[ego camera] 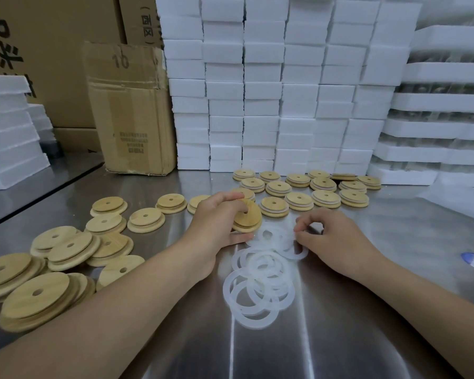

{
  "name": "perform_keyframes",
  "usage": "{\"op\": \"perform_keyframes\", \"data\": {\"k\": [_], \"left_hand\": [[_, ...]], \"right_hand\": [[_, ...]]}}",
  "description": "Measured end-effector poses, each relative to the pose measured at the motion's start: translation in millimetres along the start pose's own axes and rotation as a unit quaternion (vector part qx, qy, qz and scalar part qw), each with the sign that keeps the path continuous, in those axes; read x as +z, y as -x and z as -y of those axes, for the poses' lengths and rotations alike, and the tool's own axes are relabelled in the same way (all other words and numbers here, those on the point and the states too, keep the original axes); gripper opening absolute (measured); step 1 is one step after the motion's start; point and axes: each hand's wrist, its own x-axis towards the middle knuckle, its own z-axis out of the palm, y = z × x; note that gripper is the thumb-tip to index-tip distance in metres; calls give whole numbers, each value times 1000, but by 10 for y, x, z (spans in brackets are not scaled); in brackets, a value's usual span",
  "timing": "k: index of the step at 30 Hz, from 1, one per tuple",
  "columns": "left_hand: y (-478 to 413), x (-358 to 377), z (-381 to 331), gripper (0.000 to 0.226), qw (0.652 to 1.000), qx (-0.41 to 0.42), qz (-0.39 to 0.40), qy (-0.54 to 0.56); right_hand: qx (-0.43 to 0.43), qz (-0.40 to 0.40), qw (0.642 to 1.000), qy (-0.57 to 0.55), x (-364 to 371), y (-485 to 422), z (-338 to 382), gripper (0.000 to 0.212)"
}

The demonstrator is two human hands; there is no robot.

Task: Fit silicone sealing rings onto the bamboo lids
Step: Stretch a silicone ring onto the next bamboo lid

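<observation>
Our left hand [219, 222] grips one bamboo lid [248, 216], tipped up on its edge. Our right hand [331, 239] pinches the edge of a silicone ring [283, 242] on the ring pile [260, 277] on the bench [340, 324]. The lid is just left of that ring, very close.

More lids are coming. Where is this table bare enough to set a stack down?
Bare table: the near strip below the ring pile; the right side beyond the right hand, up to the foam; the patch between cardboard box and loose lids. Crowded: left, centre, and the ringed lids at the back.
</observation>
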Motion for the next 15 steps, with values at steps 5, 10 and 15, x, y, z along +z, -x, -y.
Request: {"op": "perform_keyframes", "data": {"k": [5, 10, 15], "left_hand": [[-26, -1, 3, 23, 999, -4, 19, 35], [9, 23, 9, 29, 995, 21, 90, 48], [33, 36, 51, 50, 979, 86, 180, -38]], "right_hand": [[-99, -41, 994, -39, -20, 102, 129, 15], [-201, -94, 970, -102, 55, 256, 315, 21], [-221, -116, 963, -97, 112, 275, 350, 17]]}}
